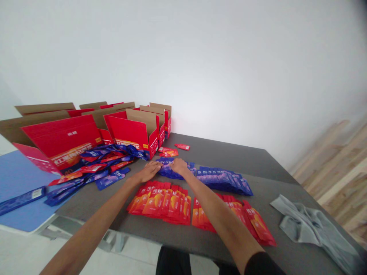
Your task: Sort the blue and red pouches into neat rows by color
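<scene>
My left hand [150, 171] lies at the left end of a row of blue pouches [171, 175], fingers stretched out and their tips against the row. On top of the same row, my right hand [179, 166] has its fingers curled in on a blue pouch; the fingertips are partly hidden. Another overlapping row of blue pouches [220, 178] lies to the right. Nearer to me, beneath my forearms, are a row of red pouches [163, 201] and a second red row [254, 219], partly covered by my right arm.
Open red cartons [129, 131] stand at the back left. In front of them is a loose heap of blue and red pouches [97, 168]. A few red pouches [168, 152] lie behind my hands. Grey cloth [304, 221] rests at the right table edge.
</scene>
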Demonstrator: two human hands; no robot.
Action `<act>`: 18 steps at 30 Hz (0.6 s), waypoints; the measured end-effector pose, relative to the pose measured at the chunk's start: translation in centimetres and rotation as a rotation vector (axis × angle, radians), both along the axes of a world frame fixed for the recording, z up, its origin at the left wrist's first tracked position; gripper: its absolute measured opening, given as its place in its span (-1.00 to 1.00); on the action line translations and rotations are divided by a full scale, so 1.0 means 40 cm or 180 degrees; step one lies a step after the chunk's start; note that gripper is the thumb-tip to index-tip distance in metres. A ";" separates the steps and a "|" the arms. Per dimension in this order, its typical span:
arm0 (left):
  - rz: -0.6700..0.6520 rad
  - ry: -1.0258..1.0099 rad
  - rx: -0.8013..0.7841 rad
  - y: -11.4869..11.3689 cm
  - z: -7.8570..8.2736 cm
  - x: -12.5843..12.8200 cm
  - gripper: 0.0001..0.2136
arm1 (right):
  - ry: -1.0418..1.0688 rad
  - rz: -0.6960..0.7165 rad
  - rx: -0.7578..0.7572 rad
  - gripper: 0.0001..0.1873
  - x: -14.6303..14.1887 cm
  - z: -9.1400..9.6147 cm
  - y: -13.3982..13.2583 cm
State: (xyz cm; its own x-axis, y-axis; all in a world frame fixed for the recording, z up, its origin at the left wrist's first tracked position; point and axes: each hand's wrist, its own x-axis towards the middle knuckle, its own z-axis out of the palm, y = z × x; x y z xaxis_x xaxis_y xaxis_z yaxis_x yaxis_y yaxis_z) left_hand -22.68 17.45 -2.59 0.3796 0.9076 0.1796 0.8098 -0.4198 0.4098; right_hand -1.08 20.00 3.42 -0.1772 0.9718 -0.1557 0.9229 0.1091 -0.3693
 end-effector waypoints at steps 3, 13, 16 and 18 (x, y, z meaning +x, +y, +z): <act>0.0369 0.0094 0.0190 -0.025 0.024 -0.029 -0.45 | 0.0080 -0.0028 0.0057 -0.53 0.017 0.003 0.005; 0.2642 0.1163 -0.0226 -0.285 0.023 -0.256 -0.40 | 0.0619 -0.0058 0.0301 -0.51 0.143 0.023 0.017; 0.2528 0.1133 -0.0195 -0.308 0.013 -0.277 -0.42 | 0.0778 -0.0023 0.0383 -0.53 0.158 0.024 0.006; 0.2504 0.1063 -0.0156 -0.304 0.014 -0.283 -0.42 | 0.0870 0.0023 0.0437 -0.54 0.160 0.026 -0.003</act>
